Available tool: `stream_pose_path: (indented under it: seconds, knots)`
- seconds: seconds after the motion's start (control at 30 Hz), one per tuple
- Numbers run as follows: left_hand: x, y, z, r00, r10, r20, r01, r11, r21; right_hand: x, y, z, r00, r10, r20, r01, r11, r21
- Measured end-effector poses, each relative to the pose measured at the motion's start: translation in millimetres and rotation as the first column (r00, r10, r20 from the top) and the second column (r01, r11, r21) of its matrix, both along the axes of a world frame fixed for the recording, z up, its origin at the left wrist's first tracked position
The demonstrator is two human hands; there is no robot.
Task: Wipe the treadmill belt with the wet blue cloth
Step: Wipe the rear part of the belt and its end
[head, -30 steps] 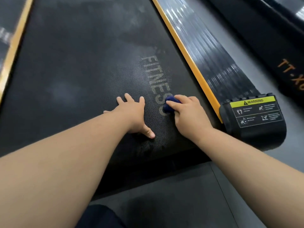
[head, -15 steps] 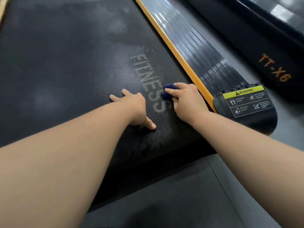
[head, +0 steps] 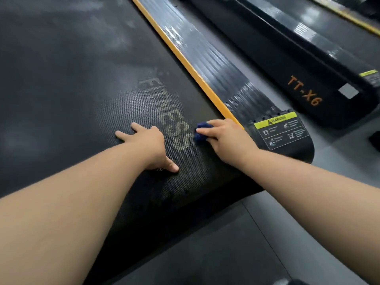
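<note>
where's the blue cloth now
In the head view, the blue cloth is bunched under the right hand on the treadmill belt, right of the FITNESS lettering.

hands 2: left hand (head: 148, 145), right hand (head: 224, 136) | blue cloth (head: 202, 131) 1 | treadmills (head: 205, 58) (head: 287, 64) 2 | yellow-topped labels (head: 281, 128) (head: 371, 76) 2

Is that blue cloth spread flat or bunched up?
Bunched up: the blue cloth is a small wad gripped by the right hand on the treadmill belt.

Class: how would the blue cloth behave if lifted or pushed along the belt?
Probably floppy: the blue cloth is bunched under the right hand. Likely drags, not slides, on the textured treadmill belt.
</note>
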State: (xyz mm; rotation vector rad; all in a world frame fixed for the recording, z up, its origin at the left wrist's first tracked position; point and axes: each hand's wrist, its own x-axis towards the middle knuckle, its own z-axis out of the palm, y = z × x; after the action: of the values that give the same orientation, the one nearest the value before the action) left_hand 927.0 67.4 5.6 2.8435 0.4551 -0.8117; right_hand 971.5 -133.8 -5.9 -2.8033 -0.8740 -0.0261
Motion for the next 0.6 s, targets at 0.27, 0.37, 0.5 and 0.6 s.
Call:
stream_pose_path:
  seconds: [0.27,0.37,0.5,0.6]
  knots:
    - [5.0,2.1,9.2,0.998,0.047,-0.042,-0.048,0.998,-0.033,34.5,-15.5,39.1,0.974,-0.016,-0.226,0.016,1.000,0.000]
    - [18.6,-27.1,16.1,0.966,0.164,0.202,-0.111,0.961,-0.252,22.7,-79.1,28.9,0.984,-0.150,0.094,0.148,0.989,0.033]
    - [42.7,-78.4,-1.6,0.896,-0.120,0.428,0.222,0.955,-0.196,23.9,-99.7,-3.7,0.963,-0.254,0.085,0.239,0.958,0.161]
    - [58.4,-93.3,-12.6,0.880,-0.134,0.456,0.236,0.956,-0.174,25.0,-98.6,-7.6,0.958,-0.267,0.107,0.241,0.947,0.212]
